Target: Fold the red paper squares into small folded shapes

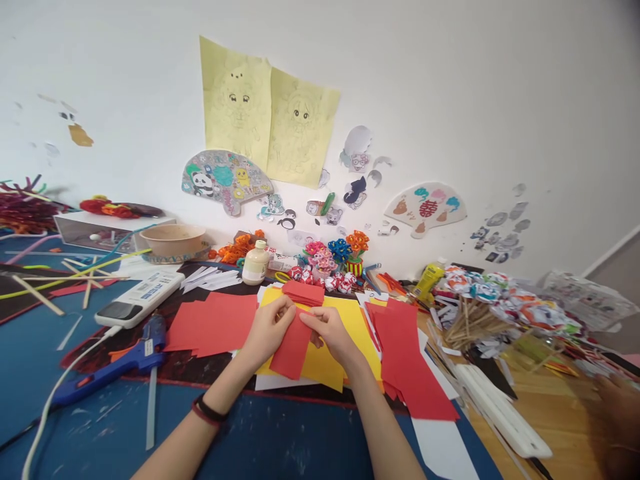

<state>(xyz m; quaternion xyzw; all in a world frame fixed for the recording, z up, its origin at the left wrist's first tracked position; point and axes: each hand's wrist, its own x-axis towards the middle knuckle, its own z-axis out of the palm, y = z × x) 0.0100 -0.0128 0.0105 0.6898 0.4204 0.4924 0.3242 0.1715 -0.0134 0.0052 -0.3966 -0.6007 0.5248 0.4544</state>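
Between my two hands is a strip of red paper (pixel 291 352), held near its top end and hanging down toward me. My left hand (pixel 273 327) pinches its upper left edge. On the other side, my right hand (pixel 327 331) grips the upper right edge with thumb and fingers. Beneath them lie yellow sheets (pixel 357 340). Just beyond my fingertips rests a small stack of red paper pieces (pixel 303 292). More red sheets (pixel 220 323) spread to the left, and another red pile (pixel 407 353) lies to the right.
A blue glue gun (pixel 127 360) and a white power strip (pixel 143 298) with a cable are at left. Behind the paper stand a glue bottle (pixel 256 263) and small flower crafts (pixel 340 252). Another person's hand (pixel 617 407) shows at far right, near a white bar (pixel 503 410).
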